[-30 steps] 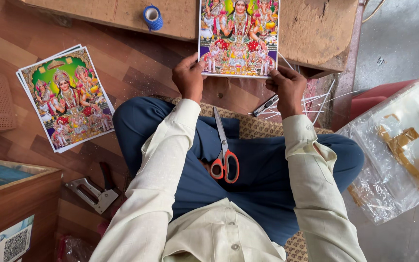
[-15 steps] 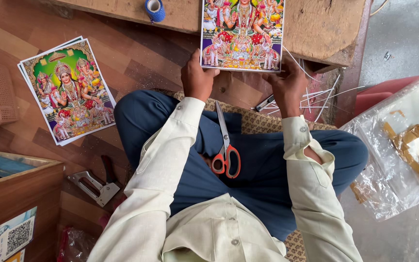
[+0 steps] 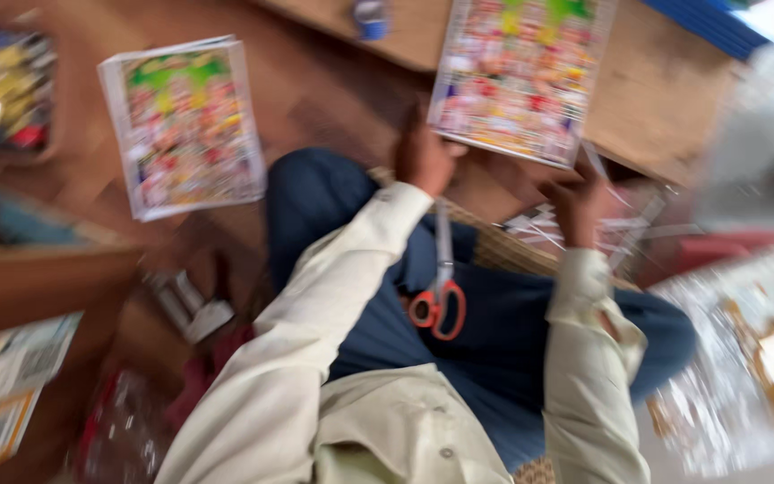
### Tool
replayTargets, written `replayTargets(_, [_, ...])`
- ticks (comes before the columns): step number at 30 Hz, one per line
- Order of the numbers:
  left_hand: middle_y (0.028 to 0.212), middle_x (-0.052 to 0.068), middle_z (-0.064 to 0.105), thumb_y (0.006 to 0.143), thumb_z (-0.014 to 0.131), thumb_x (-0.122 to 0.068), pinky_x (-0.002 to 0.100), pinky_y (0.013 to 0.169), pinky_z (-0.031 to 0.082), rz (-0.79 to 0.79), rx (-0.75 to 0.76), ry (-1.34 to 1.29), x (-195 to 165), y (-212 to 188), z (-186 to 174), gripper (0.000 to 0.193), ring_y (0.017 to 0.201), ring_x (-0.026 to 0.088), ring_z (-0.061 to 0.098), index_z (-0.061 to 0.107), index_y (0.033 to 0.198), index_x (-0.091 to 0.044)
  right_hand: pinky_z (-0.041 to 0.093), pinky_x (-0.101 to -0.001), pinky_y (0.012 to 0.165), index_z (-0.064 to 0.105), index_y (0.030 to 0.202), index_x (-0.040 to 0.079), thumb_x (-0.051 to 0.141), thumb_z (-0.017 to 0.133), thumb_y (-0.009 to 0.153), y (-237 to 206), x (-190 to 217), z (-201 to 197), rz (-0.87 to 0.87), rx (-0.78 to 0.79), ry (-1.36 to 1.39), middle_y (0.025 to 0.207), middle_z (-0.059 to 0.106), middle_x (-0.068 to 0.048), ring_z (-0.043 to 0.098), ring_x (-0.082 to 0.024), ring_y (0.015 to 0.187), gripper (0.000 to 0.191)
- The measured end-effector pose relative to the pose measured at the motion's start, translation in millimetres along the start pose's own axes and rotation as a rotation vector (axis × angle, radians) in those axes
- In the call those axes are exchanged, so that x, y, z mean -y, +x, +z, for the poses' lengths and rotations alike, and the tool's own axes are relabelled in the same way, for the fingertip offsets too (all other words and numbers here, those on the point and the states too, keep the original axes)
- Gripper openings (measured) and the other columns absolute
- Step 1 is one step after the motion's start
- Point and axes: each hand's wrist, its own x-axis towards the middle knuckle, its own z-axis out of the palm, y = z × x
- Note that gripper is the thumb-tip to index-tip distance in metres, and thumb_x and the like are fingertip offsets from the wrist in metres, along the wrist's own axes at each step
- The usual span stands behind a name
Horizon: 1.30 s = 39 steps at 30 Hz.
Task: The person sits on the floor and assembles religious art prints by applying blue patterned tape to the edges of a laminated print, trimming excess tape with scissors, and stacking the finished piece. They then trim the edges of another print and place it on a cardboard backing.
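The view is blurred by motion. My left hand (image 3: 423, 159) grips the lower left corner of a colourful printed picture (image 3: 520, 76), and my right hand (image 3: 575, 199) grips its lower right corner. The picture lies over a low wooden board (image 3: 656, 108) in front of me. Orange-handled scissors (image 3: 441, 287) rest on my lap, blades pointing away from me, between my two forearms.
A stack of similar colourful prints (image 3: 185, 125) lies on the wooden floor to the left. A blue tape roll (image 3: 371, 18) sits on the board. A stapler-like tool (image 3: 192, 305) lies near my left knee. Clear plastic sheets with brown scraps (image 3: 745, 367) are on the right.
The camera has swung, so everything has shifted right and tilted. Both hands still hold the picture's lower corners; the scissors stay on my lap.
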Motion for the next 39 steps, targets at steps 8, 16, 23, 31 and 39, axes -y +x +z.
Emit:
replayTargets(8, [0.115,0.015,0.073,0.095,0.073,-0.018,0.042,0.09,0.058,0.161,-0.19,-0.004,24,-29,-135,0.026,0.105,0.034,0.071,0.071,0.12,-0.009,0.057,-0.031,0.074,0.078,0.108,-0.003,0.005,0.08,0.093,-34,35,-18,-0.165,-0.012,-0.379,0.09,0.076,-0.014,0.074,-0.019,0.078,0.018])
replayTargets(16, [0.139,0.024,0.065,0.108,0.079,-0.021,0.052,0.112,0.047,0.42,0.129,0.424,11,-50,-184,0.032,0.127,0.047,0.061,0.069,0.126,0.004,0.054,-0.0373,0.09,0.072,0.117,0.001,0.007,0.085,0.088,-188,69,-65,-0.177,-0.615,-0.408,0.124,0.072,-0.017,0.07,-0.033,0.109,0.033])
replayTargets(23, [0.136,0.016,0.065,0.113,0.07,-0.003,0.029,0.097,0.059,0.267,0.491,-0.511,-89,-79,-94,0.036,0.106,0.018,0.071,0.053,0.143,0.006,0.05,-0.0357,0.077,0.065,0.119,0.004,0.027,0.075,0.101,-297,-56,-136,0.218,-1.437,0.742,0.096,0.065,-0.003,0.059,-0.019,0.086,0.031])
replayTargets(31, [0.14,0.021,0.061,0.084,0.083,-0.009,0.041,0.109,0.049,0.728,1.182,-0.387,-222,-280,97,0.056,0.132,0.038,0.058,0.06,0.133,0.001,0.052,-0.0382,0.074,0.059,0.116,0.005,0.039,0.071,0.097,-330,-136,-174,0.478,-1.598,1.317,0.103,0.061,-0.01,0.059,-0.022,0.085,0.04])
replayTargets(39, [0.151,0.024,0.043,0.081,0.066,-0.014,0.062,0.105,0.04,1.364,0.894,0.356,-220,-373,211,0.074,0.135,0.04,0.05,0.04,0.148,0.001,0.048,-0.0378,0.067,0.063,0.081,0.01,0.024,0.073,0.095,-353,-150,-207,0.28,-1.49,1.478,0.075,0.064,-0.005,0.06,-0.023,0.069,0.022])
